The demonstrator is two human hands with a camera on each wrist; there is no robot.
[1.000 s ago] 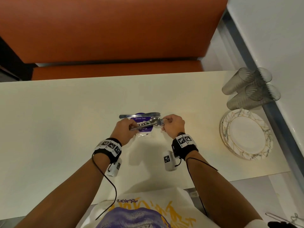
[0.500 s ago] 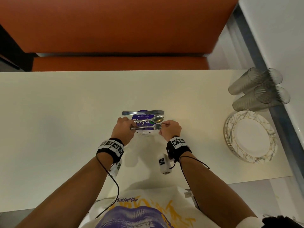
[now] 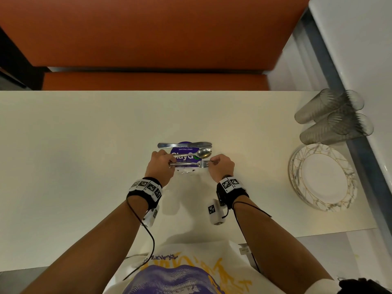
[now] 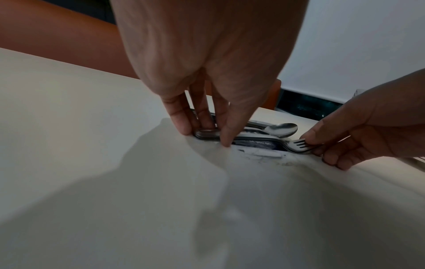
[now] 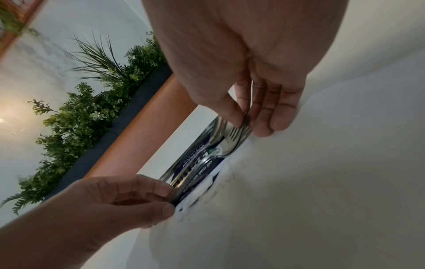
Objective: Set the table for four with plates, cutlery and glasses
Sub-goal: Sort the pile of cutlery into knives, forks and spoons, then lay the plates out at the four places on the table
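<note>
At the middle of the cream table [image 3: 84, 166], stacked forks [image 3: 186, 164] lie crosswise over a purple round sticker [image 3: 184, 149]. My left hand [image 3: 161, 164] pinches the fork handles [image 4: 207, 133]. My right hand [image 3: 220, 164] pinches the fork tines [image 4: 301, 144] [image 5: 239, 129]. Just beyond the forks lie spoons [image 3: 201, 153] [image 4: 280, 128] and then knives [image 3: 184, 144], all parallel. A stack of gold-veined white plates [image 3: 322, 177] sits at the right. Behind it, several ribbed clear glasses [image 3: 333, 119] lie on their sides.
An orange bench seat [image 3: 152, 80] and backrest run along the table's far side. A white wall and grey ledge [image 3: 360, 145] border the right edge. Green plants [image 5: 87, 109] show beyond the bench in the right wrist view.
Both hands have drawn the forks slightly toward me, away from the spoons, and lowered them onto the table. The head camera tilted a little.
</note>
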